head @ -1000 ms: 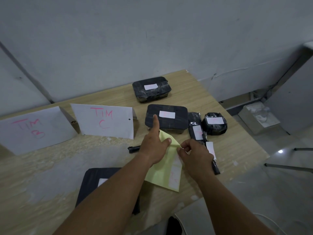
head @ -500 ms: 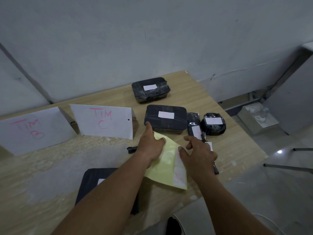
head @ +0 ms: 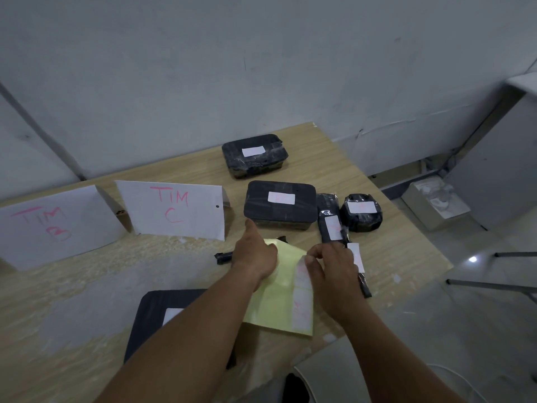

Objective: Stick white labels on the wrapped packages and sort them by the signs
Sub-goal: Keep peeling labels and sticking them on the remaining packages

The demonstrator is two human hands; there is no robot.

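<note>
- A light wood-grain counter [head: 392, 251] fills the middle of the frame against a grey wall, its corner at right.
- Two white paper signs stand at left and centre-left, one lettered "TIM B" in pink [head: 55, 225], the other "TIM C" [head: 174, 209].
- A flat black wrapped package [head: 157, 309] lies at lower centre, partly under the left forearm, with a white patch on top.
- A pale yellow backing sheet [head: 276, 309] lies just right of it, a column of white labels down its right edge.
- Two black wrapped rectangular boxes, each labelled, sit above the sheet: one at centre [head: 280, 212], one nearer the wall [head: 254, 162].
- The left hand [head: 254, 258] presses down the sheet's upper left part, thumb stretched toward the centre box.
- The right hand [head: 331, 271] pinches the top white label [head: 302, 266] at the sheet's right edge.
- A round black wrapped bundle [head: 361, 221] and a long narrow black package [head: 327, 205], both labelled, lie right of the centre box.
- A slim black package [head: 364, 286], also labelled, shows from under the right hand.
- A small black pen-like object [head: 223, 257] lies just left of the left hand.
</note>
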